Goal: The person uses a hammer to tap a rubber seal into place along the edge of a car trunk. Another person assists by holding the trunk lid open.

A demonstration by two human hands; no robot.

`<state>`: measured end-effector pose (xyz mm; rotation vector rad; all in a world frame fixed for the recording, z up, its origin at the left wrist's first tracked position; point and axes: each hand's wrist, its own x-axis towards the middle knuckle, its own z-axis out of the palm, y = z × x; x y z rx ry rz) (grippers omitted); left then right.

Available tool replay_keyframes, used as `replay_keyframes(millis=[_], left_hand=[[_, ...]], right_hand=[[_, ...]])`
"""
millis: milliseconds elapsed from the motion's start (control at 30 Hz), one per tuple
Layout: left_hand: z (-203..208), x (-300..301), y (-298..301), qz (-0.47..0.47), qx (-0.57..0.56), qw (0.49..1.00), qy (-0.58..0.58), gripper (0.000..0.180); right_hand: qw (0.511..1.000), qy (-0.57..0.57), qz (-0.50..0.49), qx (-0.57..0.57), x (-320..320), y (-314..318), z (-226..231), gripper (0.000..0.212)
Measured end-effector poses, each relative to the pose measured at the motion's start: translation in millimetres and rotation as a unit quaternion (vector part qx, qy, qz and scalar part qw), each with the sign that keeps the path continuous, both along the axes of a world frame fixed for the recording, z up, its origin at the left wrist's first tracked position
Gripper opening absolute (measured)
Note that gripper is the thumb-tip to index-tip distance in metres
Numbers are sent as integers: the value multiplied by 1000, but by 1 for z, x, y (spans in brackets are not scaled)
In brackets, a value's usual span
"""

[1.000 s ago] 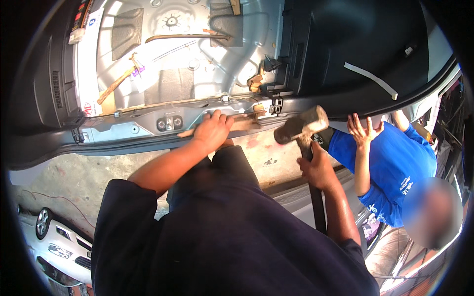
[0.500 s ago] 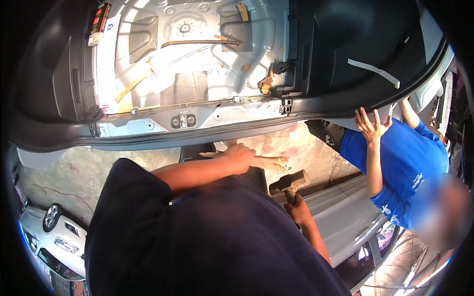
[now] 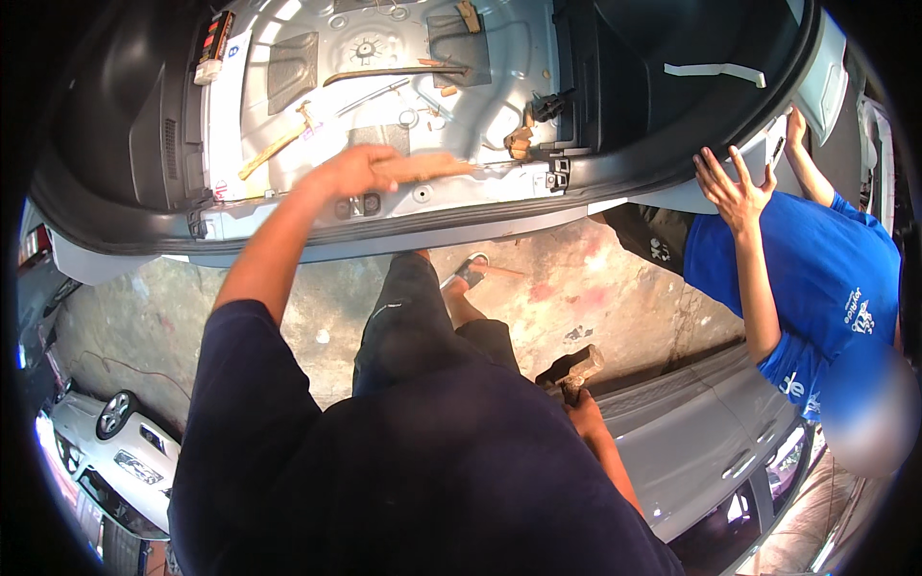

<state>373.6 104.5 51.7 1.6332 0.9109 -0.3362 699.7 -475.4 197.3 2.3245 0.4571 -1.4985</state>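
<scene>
The left hand, slightly blurred, is closed around the left end of a flat piece of wood, which points right above the metal sill at the near edge of an open car trunk. Whether the wood touches the sill, I cannot tell. The right hand, lower and to the right, grips a heavy hammer close below its head; the rest of the handle is hidden. The hammer hangs over the concrete floor, near the person's right side.

Beyond the left hand, on the pale trunk floor, a small hammer with a wooden handle lies aslant on the left. Farther off, a dark curved bar lies crosswise. Broken wood pieces sit at the right, just beside a black part. Along the left side are a long white sheet and, at its far end, a black and orange box.

On the right, a white strip lies on the black trim. Nearer, a co-worker in a blue shirt has one hand spread at the car's edge. A silver car stands near on the right, a white car on the left.
</scene>
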Motion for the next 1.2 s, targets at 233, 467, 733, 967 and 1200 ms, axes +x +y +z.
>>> replay_keyframes(millis=[233, 467, 733, 967, 1200], left_hand=[[-98, 40, 18, -26, -99, 995, 2, 66], [-112, 40, 0, -47, -182, 982, 10, 67], [-104, 50, 18, -48, -190, 981, 5, 55], [-113, 42, 18, -36, -233, 972, -7, 59], [-111, 53, 15, -88, -151, 984, -17, 58]], right_hand=[[999, 22, 0, 37, 2, 76, 20, 58], [997, 60, 21, 32, 2, 260, 33, 51], [922, 34, 192, 334, 4, 546, 54, 49], [869, -108, 282, 391, -42, 716, 97, 52], [884, -10, 467, 3, -71, 567, -85, 56]])
